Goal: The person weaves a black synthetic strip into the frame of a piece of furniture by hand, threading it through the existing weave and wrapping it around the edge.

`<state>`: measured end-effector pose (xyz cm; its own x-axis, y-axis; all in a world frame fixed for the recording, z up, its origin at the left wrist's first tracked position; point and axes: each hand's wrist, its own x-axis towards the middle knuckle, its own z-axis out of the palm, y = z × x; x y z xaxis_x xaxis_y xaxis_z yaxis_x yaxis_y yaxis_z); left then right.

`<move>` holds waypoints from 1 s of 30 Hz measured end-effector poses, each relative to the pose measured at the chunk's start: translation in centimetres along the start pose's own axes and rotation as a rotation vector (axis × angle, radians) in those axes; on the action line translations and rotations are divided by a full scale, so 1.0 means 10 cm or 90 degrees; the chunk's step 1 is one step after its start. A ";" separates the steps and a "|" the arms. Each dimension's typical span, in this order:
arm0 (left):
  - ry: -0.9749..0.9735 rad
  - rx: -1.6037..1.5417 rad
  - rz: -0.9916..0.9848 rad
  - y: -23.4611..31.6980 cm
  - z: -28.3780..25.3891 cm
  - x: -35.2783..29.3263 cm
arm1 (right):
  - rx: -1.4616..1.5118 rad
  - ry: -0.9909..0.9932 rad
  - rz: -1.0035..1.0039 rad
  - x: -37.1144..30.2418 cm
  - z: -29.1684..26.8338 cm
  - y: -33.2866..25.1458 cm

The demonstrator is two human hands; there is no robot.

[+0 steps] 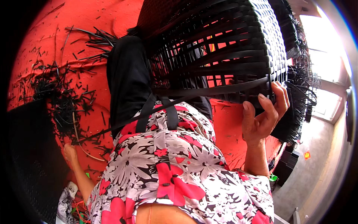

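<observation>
A black woven basket point(238, 41) lies tilted over my legs, with dense weave on its right side and an open lattice of strips facing me. One long flat black strip point(209, 91) runs from the basket's right corner across my lap to the lower left. At its far end my left hand point(69, 152) is closed round the strip, arm stretched out. My right hand point(263, 117) is by the basket's lower right corner, thumb and fingers apart, fingertips against or close to the weave. I cannot make out anything held in it.
Black strip offcuts point(67, 108) litter the red floor covering point(100, 15) on the left. Loose strip ends point(100, 39) stick out beside my knee. A dark panel-like object point(30, 149) stands at the left. More black woven pieces point(298, 93) are stacked at the right, near a wall.
</observation>
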<state>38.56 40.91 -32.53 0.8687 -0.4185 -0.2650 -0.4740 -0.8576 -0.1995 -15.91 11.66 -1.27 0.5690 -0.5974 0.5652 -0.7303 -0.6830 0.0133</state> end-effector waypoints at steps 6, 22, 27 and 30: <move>-0.100 -0.662 0.470 2.37 -1.72 -1.18 | -0.022 0.037 -0.009 -0.06 0.02 0.02; 0.042 -0.815 1.239 3.61 -2.40 -2.20 | 0.598 0.389 0.625 -0.37 -0.36 0.90; 0.093 -0.804 1.186 3.55 -2.63 -2.20 | 0.572 0.334 0.617 -0.16 -0.27 0.92; 0.006 -0.773 1.115 3.49 -2.76 -2.25 | 0.298 0.316 0.594 -0.10 -0.23 0.84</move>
<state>6.50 12.15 -7.49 -0.2540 -0.7949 0.5511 -0.2872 0.6060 0.7418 -23.53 7.53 0.19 -0.4048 -0.7919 0.4573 -0.5179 -0.2136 -0.8284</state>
